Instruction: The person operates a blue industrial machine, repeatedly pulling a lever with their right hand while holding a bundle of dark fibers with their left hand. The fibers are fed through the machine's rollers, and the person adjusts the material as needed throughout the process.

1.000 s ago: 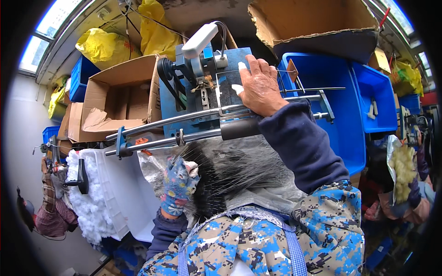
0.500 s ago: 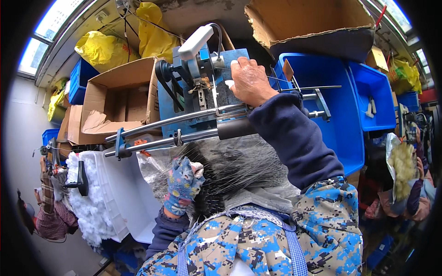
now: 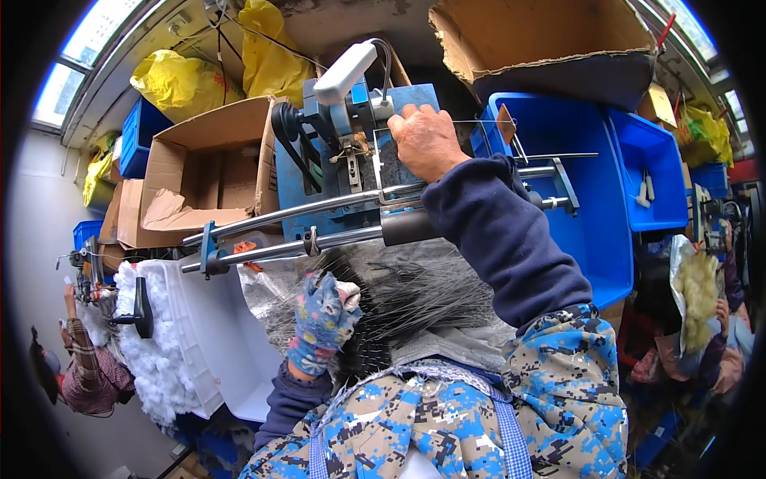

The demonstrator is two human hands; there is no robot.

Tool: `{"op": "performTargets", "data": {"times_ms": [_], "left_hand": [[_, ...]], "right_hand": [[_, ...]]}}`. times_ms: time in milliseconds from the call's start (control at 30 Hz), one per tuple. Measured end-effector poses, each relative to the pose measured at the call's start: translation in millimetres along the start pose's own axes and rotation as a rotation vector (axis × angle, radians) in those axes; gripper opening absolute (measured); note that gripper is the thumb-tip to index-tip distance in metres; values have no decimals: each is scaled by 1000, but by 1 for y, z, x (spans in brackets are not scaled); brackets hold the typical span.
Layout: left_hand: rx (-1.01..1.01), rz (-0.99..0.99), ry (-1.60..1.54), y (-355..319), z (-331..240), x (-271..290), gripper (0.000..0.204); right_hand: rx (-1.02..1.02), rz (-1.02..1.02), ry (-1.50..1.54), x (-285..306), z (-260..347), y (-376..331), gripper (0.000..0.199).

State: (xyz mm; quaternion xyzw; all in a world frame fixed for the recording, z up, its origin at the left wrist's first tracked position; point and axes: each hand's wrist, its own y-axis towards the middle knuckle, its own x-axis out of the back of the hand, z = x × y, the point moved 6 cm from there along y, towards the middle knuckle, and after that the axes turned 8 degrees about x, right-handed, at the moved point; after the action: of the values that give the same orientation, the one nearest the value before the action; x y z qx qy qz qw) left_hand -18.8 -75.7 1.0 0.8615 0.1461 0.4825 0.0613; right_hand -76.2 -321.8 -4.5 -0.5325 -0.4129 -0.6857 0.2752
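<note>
My right hand (image 3: 431, 146), bare, is closed with its fingers curled at the bed of a blue bench machine (image 3: 319, 209). A thin metal wire (image 3: 483, 121) runs through its grip, showing on both sides of the fingers. Left of that hand, a bent thin rod stands beside the machine's metal clamp (image 3: 352, 169). My left hand (image 3: 323, 315), in a blue flowered glove with pale wrapping at the thumb, is closed above a bundle of dark thin wires (image 3: 423, 299) on my lap. What its fingers hold is hidden.
Two steel rails (image 3: 279, 249) cross in front of me. A blue bin (image 3: 590, 255) stands right, cardboard boxes (image 3: 159, 203) left and back right. Left, a white tub (image 3: 239, 343) adjoins white fluffy filling (image 3: 155, 351). People work at far left (image 3: 96, 371) and far right (image 3: 710, 343).
My right hand has shifted slightly left and back with its fingers more curled, and the wire's right end has risen. My left hand stays closed in nearly the same place.
</note>
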Motion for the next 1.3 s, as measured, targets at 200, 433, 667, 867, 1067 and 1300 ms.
{"op": "performTargets", "data": {"times_ms": [200, 433, 667, 867, 1067, 1300], "left_hand": [[2, -4, -17, 1, -2, 3, 21], [12, 4, -19, 0, 0, 0, 20], [15, 25, -10, -2, 1, -4, 20], [20, 17, -3, 1, -5, -1, 22], [92, 54, -78, -11, 12, -4, 23], [-80, 6, -62, 11, -24, 0, 26]], "right_hand": [[32, 14, 5, -2, 4, 2, 12], [7, -1, -5, 1, 4, 0, 12], [-10, 33, 144, -9, -3, 6, 15], [-131, 153, 21, -3, -11, 0, 22], [-70, -16, 56, 16, -7, -46, 49], [-157, 118, 192, 14, -6, -46, 53]]}}
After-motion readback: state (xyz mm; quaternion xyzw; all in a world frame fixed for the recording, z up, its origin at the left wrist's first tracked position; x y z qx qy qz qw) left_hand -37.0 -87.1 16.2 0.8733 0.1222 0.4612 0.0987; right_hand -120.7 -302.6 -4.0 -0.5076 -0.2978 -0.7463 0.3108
